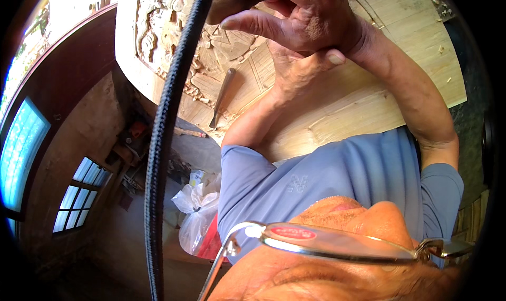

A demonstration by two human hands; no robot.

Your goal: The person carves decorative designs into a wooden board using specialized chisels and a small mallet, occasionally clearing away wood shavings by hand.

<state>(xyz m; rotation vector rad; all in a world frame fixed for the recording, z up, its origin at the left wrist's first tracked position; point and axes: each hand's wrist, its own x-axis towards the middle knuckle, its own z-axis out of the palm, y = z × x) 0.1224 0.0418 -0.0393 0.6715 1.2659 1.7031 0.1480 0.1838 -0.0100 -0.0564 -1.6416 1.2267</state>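
Note:
At the top, my right hand [311, 24] is closed around a brown, rounded wooden handle [232, 6]; the rest of that tool runs out of the picture. Just under it, partly covered, my left hand [295, 66] has its thumb bent beside my right wrist. Its other fingers are hidden, as is whatever they grip. Both hands are over a pale wooden panel [327, 116] with a carved relief [226, 42]. A slim chisel [224, 95] with a wooden handle lies on the panel, left of my left forearm, touched by neither hand.
A thick black braided cable [167, 106] crosses the foreground from top to bottom. Wood chips [197, 93] lie about the carving. Below the panel's left edge sits a knotted clear plastic bag [197, 211]. A barred window [81, 195] is in the left wall.

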